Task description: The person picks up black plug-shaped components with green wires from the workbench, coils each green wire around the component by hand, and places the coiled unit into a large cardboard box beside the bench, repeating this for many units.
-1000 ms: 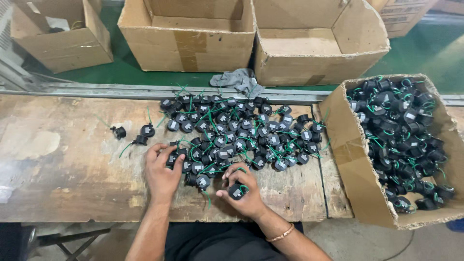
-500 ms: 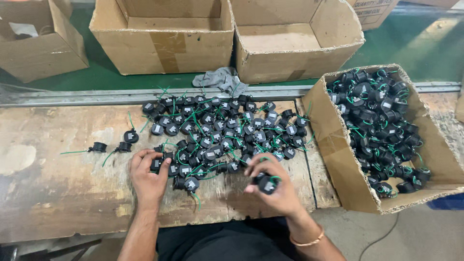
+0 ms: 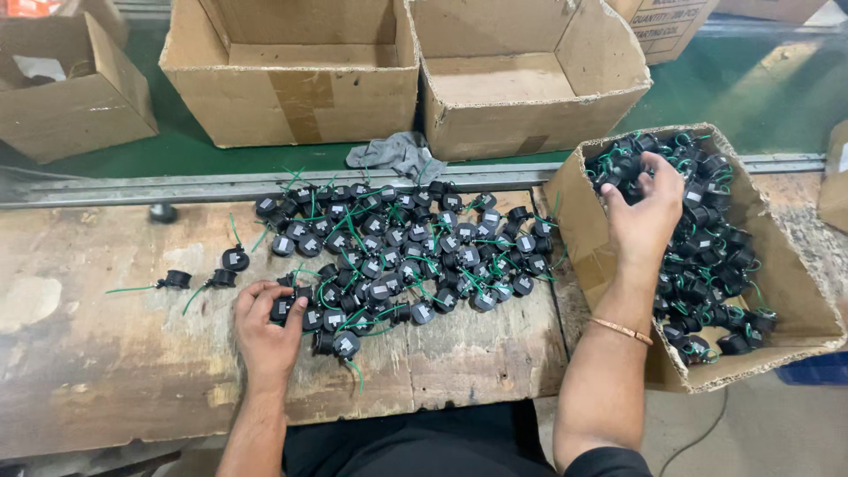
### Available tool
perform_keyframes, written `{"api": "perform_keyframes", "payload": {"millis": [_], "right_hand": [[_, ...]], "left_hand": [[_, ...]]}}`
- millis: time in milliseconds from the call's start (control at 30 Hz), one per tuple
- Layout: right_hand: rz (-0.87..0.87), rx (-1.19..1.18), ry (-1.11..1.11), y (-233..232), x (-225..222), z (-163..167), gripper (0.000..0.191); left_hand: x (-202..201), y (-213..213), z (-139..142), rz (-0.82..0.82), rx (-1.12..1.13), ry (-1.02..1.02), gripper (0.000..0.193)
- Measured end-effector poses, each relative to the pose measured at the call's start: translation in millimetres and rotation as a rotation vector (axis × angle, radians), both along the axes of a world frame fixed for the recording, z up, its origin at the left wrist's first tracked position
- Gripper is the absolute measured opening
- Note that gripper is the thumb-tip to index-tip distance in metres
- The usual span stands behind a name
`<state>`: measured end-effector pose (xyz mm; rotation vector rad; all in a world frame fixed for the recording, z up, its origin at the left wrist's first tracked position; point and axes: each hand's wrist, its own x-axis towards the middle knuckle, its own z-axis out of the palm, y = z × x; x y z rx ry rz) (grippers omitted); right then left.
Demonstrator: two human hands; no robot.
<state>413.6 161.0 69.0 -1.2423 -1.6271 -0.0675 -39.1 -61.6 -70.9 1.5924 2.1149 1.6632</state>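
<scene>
- left hand (image 3: pixel 268 329) flat on wooden workbench (image 3: pixel 79 371), fingertips on a black round part (image 3: pixel 283 309) at near-left edge of the pile of parts (image 3: pixel 397 252); no closed grasp visible
- right hand (image 3: pixel 647 212) over the cardboard box of parts (image 3: pixel 707 256) at the bench's right end, fingers curled around a black part (image 3: pixel 616 179)
- empty cartons (image 3: pixel 530 79) behind, across the green belt (image 3: pixel 194 155)

Black plastic parts (image 3: pixel 397 256) looked semi-glossy; the workbench (image 3: pixel 106 389) was worn, rough wood; the box (image 3: pixel 799 305) was matt cardboard.
</scene>
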Motion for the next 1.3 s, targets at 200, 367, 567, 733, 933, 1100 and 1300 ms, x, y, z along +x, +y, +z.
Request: {"api": "perform_keyframes", "payload": {"millis": [200, 367, 567, 733, 933, 1100, 1300], "right_hand": [[0.146, 0.104, 0.311, -17, -2, -17, 0.02], [0.324, 0.128, 0.283, -66, -62, -14, 0.012], [0.693, -0.038, 0.053, -129, -144, -37, 0.015], [1.037, -0.2, 0.061, -145, -183, -67, 0.018], [1.072, -0.56, 0.261, -148, -190, -86, 0.049], [1.144, -0.741, 0.167, -147, -192, -99, 0.079], [0.939, -0.462, 0.027, -136, -197, -112, 0.054]], "left_hand": [[6, -3, 5, 0.023, -0.031, -0.027, 0.033], [9, -8, 10, 0.064, -0.034, 0.109, 0.037], [0, -20, 0, 0.156, -0.182, -0.15, 0.052], [-16, -21, -10, 0.015, -0.066, -0.384, 0.033], [0, -23, 10, -0.239, 0.287, -0.352, 0.02], [38, 12, 42, -0.676, 0.213, -0.242, 0.023], [73, 52, 64, -0.702, 0.345, -0.068, 0.024]]}}
